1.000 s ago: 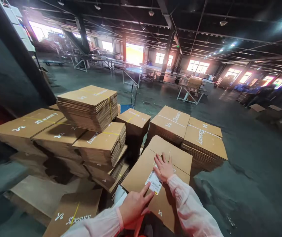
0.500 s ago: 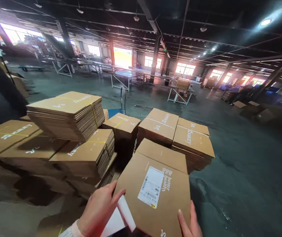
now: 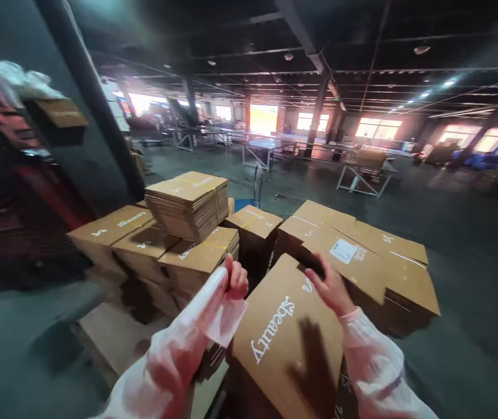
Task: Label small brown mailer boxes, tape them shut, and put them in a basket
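My left hand (image 3: 237, 278) is closed on a curled sheet of white label paper (image 3: 220, 320), which hangs over my forearm and by the near carton's edge. Right in front of me lies a flattened brown cardboard carton (image 3: 270, 343) with white "beauty" lettering. My right hand (image 3: 331, 288) is over its far right corner, thumb and fingers apart; I cannot tell whether it touches the board. Beyond it, another flattened carton lies skewed across the right-hand stacks, bearing a white shipping label (image 3: 343, 251).
To the left stand several bundles of flat cartons (image 3: 131, 230), with a strapped stack (image 3: 188, 189) on top. A single bundle (image 3: 253, 220) sits in the middle, before a blue hand cart (image 3: 246, 203). A dark pillar (image 3: 96, 105) rises at left; metal-framed tables (image 3: 270, 144) stand farther back.
The labelled carton has gone from between my hands onto the right-hand stacks. An unlabelled carton now shows in front of me. My left hand has lifted with the label paper; the view has turned left.
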Demonstrator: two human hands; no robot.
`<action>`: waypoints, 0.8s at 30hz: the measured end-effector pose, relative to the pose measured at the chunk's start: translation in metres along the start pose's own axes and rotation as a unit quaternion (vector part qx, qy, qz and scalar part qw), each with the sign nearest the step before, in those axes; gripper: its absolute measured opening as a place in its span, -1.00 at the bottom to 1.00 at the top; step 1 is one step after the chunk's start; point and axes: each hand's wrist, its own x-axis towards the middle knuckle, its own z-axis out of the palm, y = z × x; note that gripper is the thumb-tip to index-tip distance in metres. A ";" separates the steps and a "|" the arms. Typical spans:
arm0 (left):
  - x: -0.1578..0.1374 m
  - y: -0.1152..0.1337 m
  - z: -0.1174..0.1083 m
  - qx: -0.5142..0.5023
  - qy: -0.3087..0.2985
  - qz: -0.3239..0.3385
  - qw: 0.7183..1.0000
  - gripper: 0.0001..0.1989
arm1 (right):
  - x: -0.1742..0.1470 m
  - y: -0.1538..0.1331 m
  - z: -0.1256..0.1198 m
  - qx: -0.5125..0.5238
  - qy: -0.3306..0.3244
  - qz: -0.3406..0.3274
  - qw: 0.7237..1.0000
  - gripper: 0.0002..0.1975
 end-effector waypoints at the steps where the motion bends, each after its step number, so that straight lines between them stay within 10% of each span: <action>1: 0.005 -0.001 -0.001 -0.067 0.001 0.014 0.998 -0.35 | -0.007 -0.015 0.033 0.105 -0.129 -0.040 0.985 -0.11; 3: 0.015 -0.002 -0.007 -0.150 0.036 0.040 0.987 -0.40 | -0.027 -0.040 0.091 0.289 -0.329 -0.048 0.898 -0.12; 6: 0.021 0.004 -0.032 -0.102 0.149 0.079 0.980 -0.49 | -0.052 -0.049 0.138 0.407 -0.406 0.050 0.817 -0.41; 12: -0.025 0.030 -0.088 0.236 0.430 0.217 0.844 -0.69 | -0.059 -0.034 0.147 0.432 -0.261 0.151 0.850 -0.56; 14: -0.046 0.022 -0.083 0.368 0.370 0.250 0.815 -0.52 | -0.066 -0.040 0.153 0.457 -0.244 0.167 0.839 -0.54; 16: -0.063 0.006 -0.069 0.417 0.236 0.133 0.868 -0.42 | -0.078 -0.048 0.159 0.466 -0.231 0.174 0.836 -0.51; 21: -0.096 -0.016 -0.039 0.360 0.122 -0.125 0.917 -0.70 | -0.111 -0.057 0.145 0.210 -0.012 0.121 0.970 -0.39; 24: -0.118 -0.021 -0.036 0.391 0.090 -0.210 0.892 -0.74 | -0.129 -0.055 0.124 0.145 -0.199 0.080 0.966 -0.63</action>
